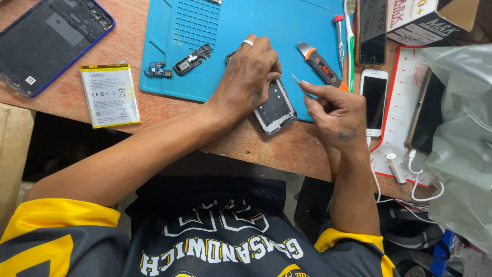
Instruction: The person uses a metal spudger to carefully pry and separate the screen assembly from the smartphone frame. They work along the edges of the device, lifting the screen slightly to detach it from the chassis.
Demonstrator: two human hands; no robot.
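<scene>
My left hand (249, 72) presses down on an opened phone frame (277, 107) that lies at the front edge of a blue work mat (266, 25). My right hand (335, 110) pinches thin metal tweezers (296, 79), their tip just above the frame's right edge. A ring sits on a left finger. Part of the frame is hidden under my left hand.
Two small phone parts (192, 59) lie on the mat's left. A flat battery (109, 95) and a blue phone back (48, 41) lie at left. An orange pry tool (320, 64), a screwdriver (340, 38), a white phone (374, 100) and a plastic bag (461, 128) are at right.
</scene>
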